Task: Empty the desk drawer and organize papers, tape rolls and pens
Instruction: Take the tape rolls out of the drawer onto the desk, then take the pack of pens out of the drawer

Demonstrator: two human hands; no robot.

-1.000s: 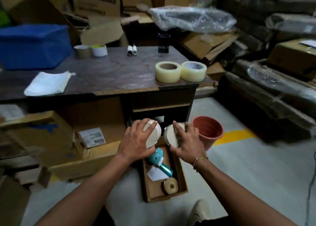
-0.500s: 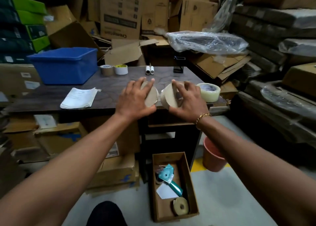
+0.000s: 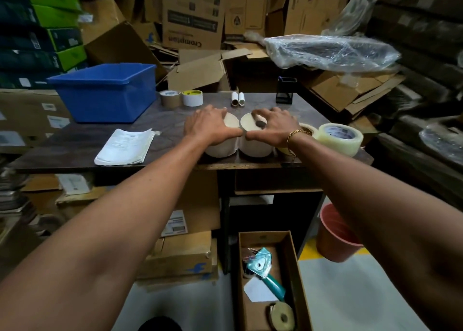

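Nearest, below both hands, a tape dispenser [image 3: 261, 268] is lying in the drawer [image 3: 281, 249] on the floor. At the desk [image 3: 82, 140] edge, the left roll [image 3: 220, 149] is being gripped by the left hand [image 3: 210, 127] and the right roll [image 3: 255, 147] by the right hand [image 3: 271, 127], fingers curled over each. Papers [image 3: 125, 147] are lying left of the left hand.

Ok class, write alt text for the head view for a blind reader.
The left hand grips the left pale roll and the right hand the right pale roll, side by side on a dark desk. Papers lie to their left, a clear tape roll to their right; the drawer on the floor holds a teal tape dispenser.
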